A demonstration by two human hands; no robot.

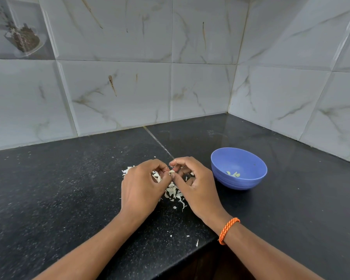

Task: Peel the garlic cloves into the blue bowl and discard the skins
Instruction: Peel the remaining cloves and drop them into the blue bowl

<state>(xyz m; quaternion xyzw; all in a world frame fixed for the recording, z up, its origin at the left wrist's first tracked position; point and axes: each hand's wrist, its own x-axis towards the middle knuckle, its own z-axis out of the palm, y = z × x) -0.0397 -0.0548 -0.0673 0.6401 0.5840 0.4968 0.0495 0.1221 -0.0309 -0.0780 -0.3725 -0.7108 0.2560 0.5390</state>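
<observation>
**A clove mid-peel above the skins**

The garlic clove [171,171] sits pinched between the fingertips of both hands, held just above the dark desk [69,188] and a little left of the blue bowl [238,168]. The left hand [142,184] has its fingers curled in, gripping one end of the clove; the right hand [194,182] pinches the other side, thumb and forefinger closed on it, apparently working the skin loose.

A clove like this is small, light and firm, so it should bear a steady pinch, but once bare it likely turns slick and may slip. The papery skin is thin and brittle; it probably tears in flakes, so a nail under an edge near the tip looks like the best place to start.

Beneath and between the hands lies a scatter of peeled skins [174,194], not yet discarded, with stray flakes nearer the desk's front edge. A few peeled cloves [233,174] rest in the bottom of the bowl. An orange bracelet [228,230] circles the right wrist.
</observation>
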